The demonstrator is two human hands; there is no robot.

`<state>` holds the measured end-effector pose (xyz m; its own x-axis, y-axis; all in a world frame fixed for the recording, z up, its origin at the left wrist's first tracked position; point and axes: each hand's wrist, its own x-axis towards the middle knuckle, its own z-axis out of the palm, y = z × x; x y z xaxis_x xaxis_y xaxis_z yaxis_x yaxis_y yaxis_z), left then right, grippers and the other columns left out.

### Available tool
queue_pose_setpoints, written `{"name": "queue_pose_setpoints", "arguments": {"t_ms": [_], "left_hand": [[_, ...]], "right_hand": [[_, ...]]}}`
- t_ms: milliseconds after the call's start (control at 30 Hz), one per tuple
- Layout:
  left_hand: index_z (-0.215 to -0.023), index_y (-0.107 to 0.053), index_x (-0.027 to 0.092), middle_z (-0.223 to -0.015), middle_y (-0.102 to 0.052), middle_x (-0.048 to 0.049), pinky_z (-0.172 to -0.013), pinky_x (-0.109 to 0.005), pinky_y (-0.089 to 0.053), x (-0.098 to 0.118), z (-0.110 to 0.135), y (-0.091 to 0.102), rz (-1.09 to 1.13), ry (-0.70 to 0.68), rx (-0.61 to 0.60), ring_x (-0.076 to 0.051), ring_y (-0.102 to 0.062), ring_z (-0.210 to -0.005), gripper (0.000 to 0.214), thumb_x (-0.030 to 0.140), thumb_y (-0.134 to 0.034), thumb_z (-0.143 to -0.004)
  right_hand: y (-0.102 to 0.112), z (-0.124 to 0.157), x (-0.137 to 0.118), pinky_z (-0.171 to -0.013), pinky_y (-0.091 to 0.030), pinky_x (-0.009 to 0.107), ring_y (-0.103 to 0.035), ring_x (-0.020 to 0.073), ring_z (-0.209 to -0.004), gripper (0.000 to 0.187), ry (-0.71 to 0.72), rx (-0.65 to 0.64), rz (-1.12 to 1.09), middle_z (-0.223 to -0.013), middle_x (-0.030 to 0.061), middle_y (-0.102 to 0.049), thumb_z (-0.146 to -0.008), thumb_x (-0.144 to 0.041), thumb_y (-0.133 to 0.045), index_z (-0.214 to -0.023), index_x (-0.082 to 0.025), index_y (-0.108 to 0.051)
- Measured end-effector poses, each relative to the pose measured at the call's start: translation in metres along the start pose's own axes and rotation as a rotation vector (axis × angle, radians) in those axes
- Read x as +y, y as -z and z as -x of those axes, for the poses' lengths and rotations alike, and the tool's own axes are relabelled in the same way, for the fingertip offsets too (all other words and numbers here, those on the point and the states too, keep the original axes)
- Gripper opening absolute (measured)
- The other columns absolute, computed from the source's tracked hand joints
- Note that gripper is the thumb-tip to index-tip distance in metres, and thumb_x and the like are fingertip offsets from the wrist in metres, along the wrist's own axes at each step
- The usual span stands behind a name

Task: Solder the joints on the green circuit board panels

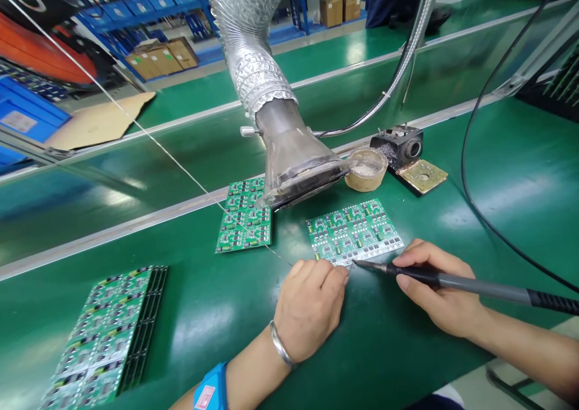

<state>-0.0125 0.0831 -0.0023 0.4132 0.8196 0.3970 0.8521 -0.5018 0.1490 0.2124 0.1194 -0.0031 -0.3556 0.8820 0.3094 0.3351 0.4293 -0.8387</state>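
Note:
My right hand (pixel 436 286) grips a soldering iron (pixel 479 286) like a pen, its tip pointing left onto the near edge of a green circuit board panel (pixel 355 232). Beside that same edge my left hand (pixel 312 301) is closed, with a thin solder wire (pixel 172 160) running into it from the upper left. A short bit of wire shows between its fingers and the iron's tip; the fingertips themselves are mostly hidden. Behind the left hand lies a second board panel (pixel 239 217), partly under the fume hood. At the far left is a stack of board panels (pixel 104 337).
A fume extractor hood (pixel 298 157) hangs low over the green bench (pixel 212 325). Behind the board stand a round tub (pixel 366 169) and an iron stand (pixel 400 148) with a sponge tray (pixel 423 176). The iron's black cable (pixel 470 175) loops at right. A blue bin (pixel 29 114) sits far left.

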Motion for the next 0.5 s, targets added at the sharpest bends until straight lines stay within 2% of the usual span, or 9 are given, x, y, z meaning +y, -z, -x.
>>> {"name": "queue_pose_setpoints", "arguments": {"t_ms": [500], "left_hand": [[-0.085, -0.059, 0.018, -0.072, -0.06, -0.0004, -0.064, -0.029, -0.036, -0.0006, -0.0029, -0.0075, 0.064, 0.023, 0.044, -0.013, -0.051, -0.066, 0.008, 0.02, -0.052, -0.088]], "right_hand": [[0.0028, 0.0036, 0.0056, -0.052, -0.041, 0.026, -0.052, 0.0127, -0.06, 0.014, -0.012, 0.056, -0.045, -0.074, 0.0004, -0.055, -0.081, -0.012, -0.057, -0.09, -0.023, -0.057]]}}
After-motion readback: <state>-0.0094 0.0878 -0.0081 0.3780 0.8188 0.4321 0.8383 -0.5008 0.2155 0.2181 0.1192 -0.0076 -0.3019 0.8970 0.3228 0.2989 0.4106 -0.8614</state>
